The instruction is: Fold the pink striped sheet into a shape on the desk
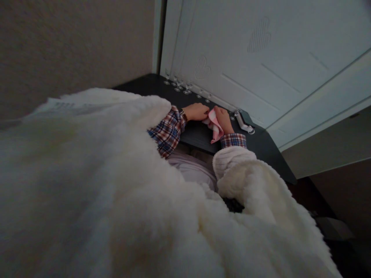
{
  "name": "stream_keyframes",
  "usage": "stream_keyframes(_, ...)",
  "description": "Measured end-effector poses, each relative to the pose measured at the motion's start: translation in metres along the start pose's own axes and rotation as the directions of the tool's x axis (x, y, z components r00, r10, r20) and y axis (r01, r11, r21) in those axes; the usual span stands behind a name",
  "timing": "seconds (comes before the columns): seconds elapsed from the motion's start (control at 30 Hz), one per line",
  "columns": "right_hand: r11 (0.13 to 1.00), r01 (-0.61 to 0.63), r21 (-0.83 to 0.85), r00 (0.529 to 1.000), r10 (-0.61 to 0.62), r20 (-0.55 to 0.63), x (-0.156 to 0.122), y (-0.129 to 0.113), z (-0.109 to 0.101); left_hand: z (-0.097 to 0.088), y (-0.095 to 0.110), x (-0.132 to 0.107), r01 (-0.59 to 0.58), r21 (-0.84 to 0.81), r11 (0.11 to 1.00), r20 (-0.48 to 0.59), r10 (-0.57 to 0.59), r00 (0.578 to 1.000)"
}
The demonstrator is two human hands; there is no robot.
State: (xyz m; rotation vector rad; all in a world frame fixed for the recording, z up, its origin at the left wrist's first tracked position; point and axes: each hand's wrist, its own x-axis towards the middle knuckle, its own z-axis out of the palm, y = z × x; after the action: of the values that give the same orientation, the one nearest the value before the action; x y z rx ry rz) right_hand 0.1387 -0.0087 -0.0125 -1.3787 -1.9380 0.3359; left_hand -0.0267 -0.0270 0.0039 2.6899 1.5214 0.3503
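Observation:
Over the dark tabletop point(199, 136) my two hands are close together. My right hand point(223, 119) is closed on a pink and white cloth point(215, 129), which hangs down in folds from the fingers. My left hand point(197, 112) is closed just left of the cloth, its fingers curled toward it. Whatever those fingers hold is hidden. Behind my hands several small clear glass pieces point(187, 89), which look like little stemmed glasses, stand in a row along the table's back edge.
A white panel point(232, 46) with heart reliefs rises right behind the table. To the right of my right hand lies a white and dark object point(243, 122) of unclear kind. A beige wall point(87, 42) is on the left. My fluffy white sleeves and coat point(130, 200) fill the foreground.

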Motion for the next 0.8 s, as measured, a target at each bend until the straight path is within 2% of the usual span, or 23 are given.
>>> stream_keyframes(0.8,1.000,-0.009,0.025,1.000,0.009,0.003,-0.0021,-0.0006,-0.0003,0.0032,-0.0037,0.0034,0.002,-0.009,1.000,-0.007,-0.002,1.000)
